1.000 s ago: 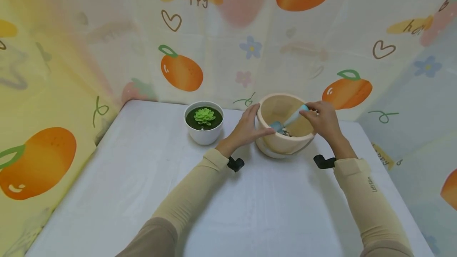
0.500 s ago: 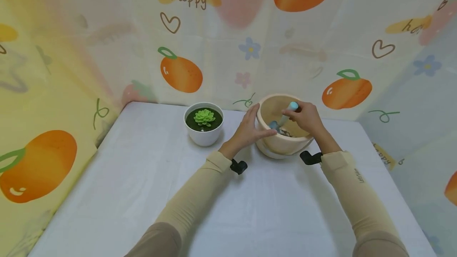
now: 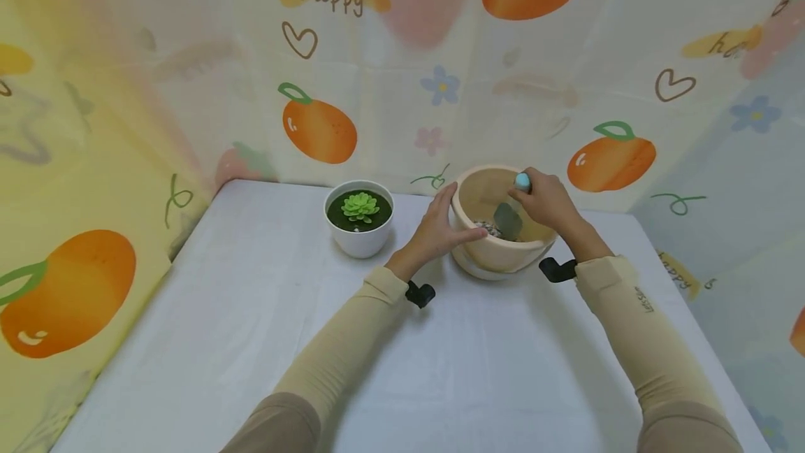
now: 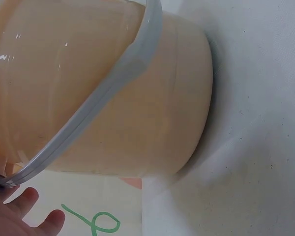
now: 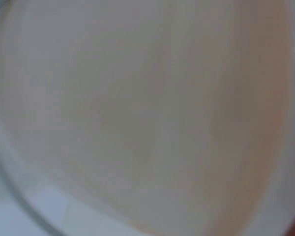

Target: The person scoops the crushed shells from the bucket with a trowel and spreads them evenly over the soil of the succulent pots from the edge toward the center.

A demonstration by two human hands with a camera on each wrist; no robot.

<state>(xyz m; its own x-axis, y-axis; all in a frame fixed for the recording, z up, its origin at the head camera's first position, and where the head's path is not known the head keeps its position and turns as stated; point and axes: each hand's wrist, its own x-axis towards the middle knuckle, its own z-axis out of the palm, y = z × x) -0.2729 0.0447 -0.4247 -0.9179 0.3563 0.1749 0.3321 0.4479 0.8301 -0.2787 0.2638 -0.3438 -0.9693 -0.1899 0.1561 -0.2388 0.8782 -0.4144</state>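
Observation:
A beige bucket [image 3: 503, 252] with a pale grey carrying handle [image 4: 98, 96] stands upright at the back right. My left hand [image 3: 436, 226] holds its left side, thumb along the near rim and fingers spread on the outer wall; in the left wrist view the fingertips show near the handle's end. My right hand [image 3: 548, 203], over the right part of the opening, grips the light blue handle end of a small shovel [image 3: 522, 182]. Its grey-blue blade [image 3: 507, 221] is down inside the bucket. Beside the blade lie small whitish and dark bits [image 3: 486, 228]. The right wrist view is blurred by the bucket wall [image 5: 162, 123].
Left of the bucket stands a white pot [image 3: 358, 240] with dark soil and a green succulent [image 3: 360, 207]. A white cloth [image 3: 251, 341] covers the table. Close behind both containers hangs a printed curtain [image 3: 390, 110].
My right hand first moved left, then back right, turning the shovel to a steeper angle and shifting its blade right in the bucket. The left hand stays at the rim.

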